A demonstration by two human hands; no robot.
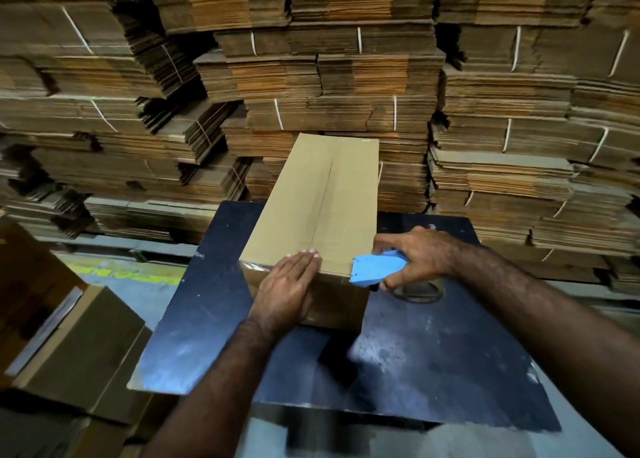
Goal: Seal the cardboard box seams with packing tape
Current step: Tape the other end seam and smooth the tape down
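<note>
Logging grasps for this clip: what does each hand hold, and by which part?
Right hand grips the blue tape dispenser by its handle end. Left hand holds nothing; it presses flat on the cardboard box.

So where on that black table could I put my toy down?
Bare table lies near you, below the box, and left of it. It is crowded by the right hand, which holds the blue tape gun.

— What about the box?
— A long brown cardboard box [322, 201] lies flat on the dark table, its length running away from the person, top flaps closed and meeting along a center seam.
— And the tape?
— A blue tape dispenser [375, 269] sits at the box's near right corner, the roll partly hidden. Clear tape seems to wrap the near edge.
</note>
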